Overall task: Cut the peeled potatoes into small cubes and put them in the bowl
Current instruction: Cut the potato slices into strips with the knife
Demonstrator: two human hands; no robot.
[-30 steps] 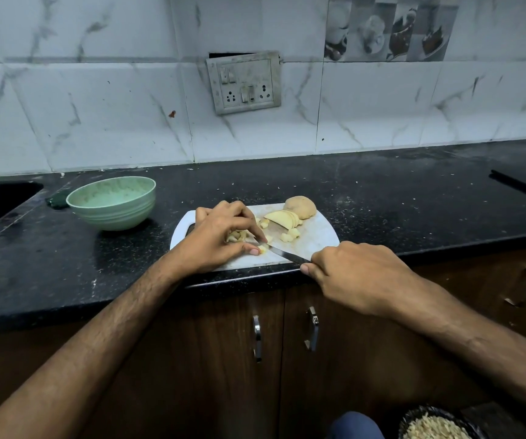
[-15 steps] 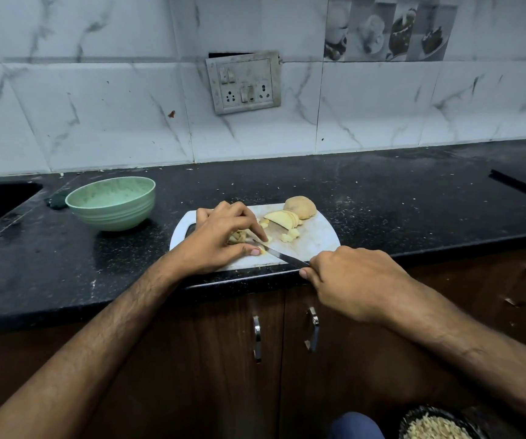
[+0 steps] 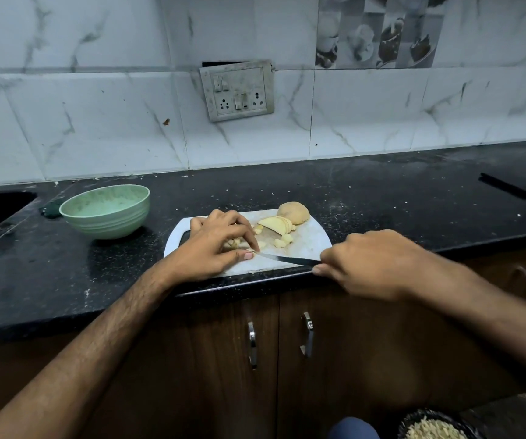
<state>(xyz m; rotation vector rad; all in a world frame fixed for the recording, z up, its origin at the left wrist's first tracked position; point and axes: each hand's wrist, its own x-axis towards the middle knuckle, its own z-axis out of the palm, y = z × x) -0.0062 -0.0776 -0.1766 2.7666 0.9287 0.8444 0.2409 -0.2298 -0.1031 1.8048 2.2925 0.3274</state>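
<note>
- Head view: your left hand (image 3: 220,245) is curled over a small pile of potato pieces (image 3: 234,243) near the left end of the white cutting board (image 3: 312,245), fingertips pinning them down.
- Your right hand (image 3: 369,264) is clenched round the knife (image 3: 282,257) handle at the board's front right corner, past the counter's front edge; handle itself is hidden in your fist.
- Blade lies low across the board's front edge, tip touching the pile right by your left thumb.
- Loose cubes (image 3: 283,240) sit mid-board, apart from the pile.
- Sliced potato half (image 3: 275,224) lies at the board's back edge, touching a whole peeled potato (image 3: 293,212) at the back right corner.
- Board sits at the front edge of the black counter (image 3: 381,198).
- Green bowl (image 3: 105,210) stands on the counter left of the board, near but not touching. No cubes visible inside from this angle.
- Switch plate (image 3: 238,90) on the tiled wall behind.
</note>
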